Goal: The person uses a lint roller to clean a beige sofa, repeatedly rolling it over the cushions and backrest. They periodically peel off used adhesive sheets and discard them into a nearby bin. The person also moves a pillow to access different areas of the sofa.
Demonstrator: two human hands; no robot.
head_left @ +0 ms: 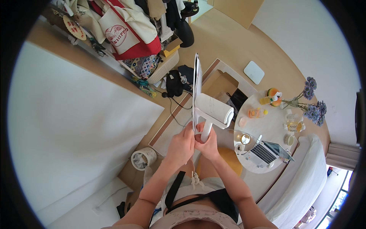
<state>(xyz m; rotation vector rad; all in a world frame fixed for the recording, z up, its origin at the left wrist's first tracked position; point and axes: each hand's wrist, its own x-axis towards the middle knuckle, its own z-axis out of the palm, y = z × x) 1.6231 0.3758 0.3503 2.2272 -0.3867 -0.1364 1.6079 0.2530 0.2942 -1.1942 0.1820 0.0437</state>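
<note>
My right hand (208, 144) is closed around the white handle of a lint roller (214, 107). Its white sticky roll points up and away from me, with a few faint dark marks on the paper. Just beside it, my left hand (180, 146) pinches the lower end of a thin flat item (196, 86), perhaps a magazine or a folder, held upright and seen almost edge-on. The roll sits right against the item's right face; whether they touch I cannot tell. The two hands are close together in front of my waist.
A round white table (248, 160) on the right holds a laptop (264, 153), bottles, cups and a vase of blue flowers (311, 88). An open cardboard box (221, 80) lies ahead on the floor. Lower left stands a waste bin (143, 159). Bags and clothes hang upper left near a tote bag (128, 31).
</note>
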